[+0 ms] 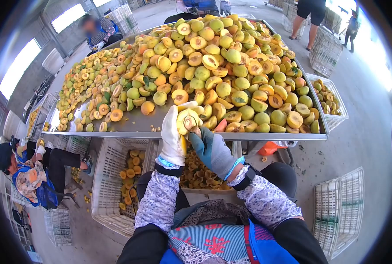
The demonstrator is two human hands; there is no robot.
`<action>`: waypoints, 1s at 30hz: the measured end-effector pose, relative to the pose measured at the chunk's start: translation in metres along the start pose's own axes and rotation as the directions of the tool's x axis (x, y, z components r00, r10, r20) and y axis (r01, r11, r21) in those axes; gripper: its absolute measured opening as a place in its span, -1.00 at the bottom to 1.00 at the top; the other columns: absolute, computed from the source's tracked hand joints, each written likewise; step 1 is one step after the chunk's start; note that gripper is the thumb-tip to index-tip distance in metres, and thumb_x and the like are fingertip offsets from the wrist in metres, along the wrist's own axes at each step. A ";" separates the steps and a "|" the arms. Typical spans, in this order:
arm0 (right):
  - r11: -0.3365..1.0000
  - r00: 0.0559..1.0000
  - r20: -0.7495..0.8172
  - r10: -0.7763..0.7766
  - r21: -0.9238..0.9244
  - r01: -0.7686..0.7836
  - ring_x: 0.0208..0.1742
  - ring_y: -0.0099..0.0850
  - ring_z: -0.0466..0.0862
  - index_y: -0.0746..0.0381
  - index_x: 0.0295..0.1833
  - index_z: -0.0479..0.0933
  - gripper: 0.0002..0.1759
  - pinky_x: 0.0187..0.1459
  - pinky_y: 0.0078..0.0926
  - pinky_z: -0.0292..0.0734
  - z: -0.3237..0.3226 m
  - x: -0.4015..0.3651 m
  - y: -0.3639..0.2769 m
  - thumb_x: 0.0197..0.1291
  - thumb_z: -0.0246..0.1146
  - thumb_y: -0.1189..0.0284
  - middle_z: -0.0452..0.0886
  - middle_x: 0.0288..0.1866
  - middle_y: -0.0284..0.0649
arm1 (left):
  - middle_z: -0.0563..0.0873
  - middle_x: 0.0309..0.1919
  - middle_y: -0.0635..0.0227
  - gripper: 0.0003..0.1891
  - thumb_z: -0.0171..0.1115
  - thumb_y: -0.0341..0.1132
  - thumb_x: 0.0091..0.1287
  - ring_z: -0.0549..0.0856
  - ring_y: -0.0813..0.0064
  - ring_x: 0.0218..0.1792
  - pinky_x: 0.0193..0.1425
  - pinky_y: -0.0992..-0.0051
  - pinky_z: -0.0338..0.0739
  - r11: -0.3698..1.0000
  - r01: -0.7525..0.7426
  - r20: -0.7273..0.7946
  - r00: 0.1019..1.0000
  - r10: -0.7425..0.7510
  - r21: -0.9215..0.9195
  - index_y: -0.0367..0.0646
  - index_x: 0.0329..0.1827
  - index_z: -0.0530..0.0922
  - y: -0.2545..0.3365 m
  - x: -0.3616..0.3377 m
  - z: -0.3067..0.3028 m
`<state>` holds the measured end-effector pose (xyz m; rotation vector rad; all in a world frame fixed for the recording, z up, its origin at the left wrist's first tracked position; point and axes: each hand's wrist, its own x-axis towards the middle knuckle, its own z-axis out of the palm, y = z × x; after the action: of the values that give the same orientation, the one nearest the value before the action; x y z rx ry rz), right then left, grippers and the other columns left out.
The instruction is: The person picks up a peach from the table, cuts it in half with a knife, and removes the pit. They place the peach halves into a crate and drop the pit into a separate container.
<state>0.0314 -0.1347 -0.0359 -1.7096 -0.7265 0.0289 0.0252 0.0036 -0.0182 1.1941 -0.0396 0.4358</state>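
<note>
We are holding a cut fruit (187, 120) upright in our white-gloved left hand (174, 135), just above the near edge of the tray (136, 133). Its pale yellow cut face is turning toward us, flesh ringing a tan, rounded centre; we are not managing to tell whether that is a stone or a hollow. At its lower right, a small brownish piece (197, 131) is showing beside the fingertips of our grey-and-blue-gloved right hand (213, 152), too small to identify.
</note>
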 end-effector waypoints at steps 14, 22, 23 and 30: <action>0.881 0.958 0.218 0.187 0.394 -0.262 -0.27 -0.58 0.49 0.42 -0.06 0.63 -0.53 -0.18 -0.44 0.52 0.015 -0.010 0.005 0.61 0.09 0.17 0.68 -0.35 -0.34 | 0.80 -0.21 0.09 -0.39 -0.16 0.05 0.67 0.77 0.37 -0.25 -0.11 0.41 0.68 0.967 -0.010 -0.019 1.000 0.016 0.253 -0.38 0.03 0.67 0.021 -0.010 0.000; 0.721 0.742 0.522 0.421 0.303 -0.623 -0.66 -0.56 0.45 0.24 -0.33 0.52 -0.28 -0.63 -0.52 0.37 -0.006 -0.009 -0.028 0.53 -0.03 -0.22 0.50 -0.57 -0.34 | 0.77 -0.34 0.11 -0.37 -0.12 0.09 0.66 0.78 0.26 -0.31 -0.16 0.37 0.72 0.999 0.037 -0.146 0.989 -0.035 0.010 -0.39 0.05 0.66 0.019 -0.014 0.010; 0.739 0.719 0.540 0.437 0.239 -0.630 -0.66 -0.56 0.45 0.24 -0.33 0.51 -0.28 -0.63 -0.52 0.37 -0.012 -0.006 -0.030 0.53 -0.04 -0.22 0.49 -0.58 -0.35 | 0.77 -0.36 0.11 -0.37 -0.11 0.09 0.66 0.78 0.27 -0.35 -0.20 0.38 0.72 0.996 0.070 -0.088 0.994 -0.065 0.060 -0.40 0.03 0.67 0.022 -0.012 0.003; 0.628 0.615 0.627 0.479 0.245 -0.739 -0.71 -0.53 0.38 0.20 -0.32 0.50 -0.28 -0.67 -0.51 0.32 -0.015 -0.002 -0.034 0.53 -0.12 -0.24 0.41 -0.63 -0.38 | 0.81 -0.35 0.07 -0.31 -0.14 0.13 0.66 0.79 0.34 -0.39 -0.26 0.49 0.68 0.998 0.045 -0.148 0.988 -0.038 0.042 -0.44 -0.03 0.70 0.012 -0.009 0.010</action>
<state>0.0206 -0.1463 -0.0023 -1.3712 -0.3787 1.1351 0.0141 -0.0045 -0.0059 1.2026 0.1225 0.4888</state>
